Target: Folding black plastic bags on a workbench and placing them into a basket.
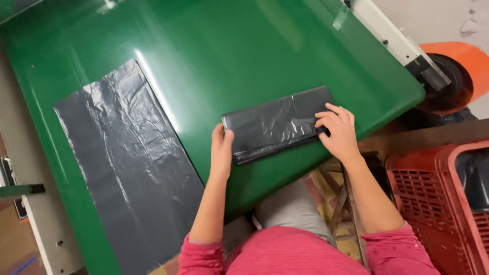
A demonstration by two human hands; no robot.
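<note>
The left hand rests against the left end of a folded black plastic bag, fingers held together and laid along the bag's short edge, the thumb on the near side. It presses on the edge; it does not pinch it. The right hand lies flat on the right end of the same bag, fingers slightly spread and pointing left, palm down on the plastic. Neither hand is closed around anything.

The folded bag forms a long, narrow rectangle, tilted so that its right end sits farther from the person than its left end. It lies on a green table surface, near the table's front edge, between the 2 hands.

To the left, well apart from the folded bag, 1 flat black plastic sheet lies spread out and wrinkled on the same green surface, reaching the near edge.

At the right, below table level, stands a red plastic crate with perforated walls. Beyond it, at the table's far right corner, an orange disc surrounds a dark roll. The person wears pink sleeves.
</note>
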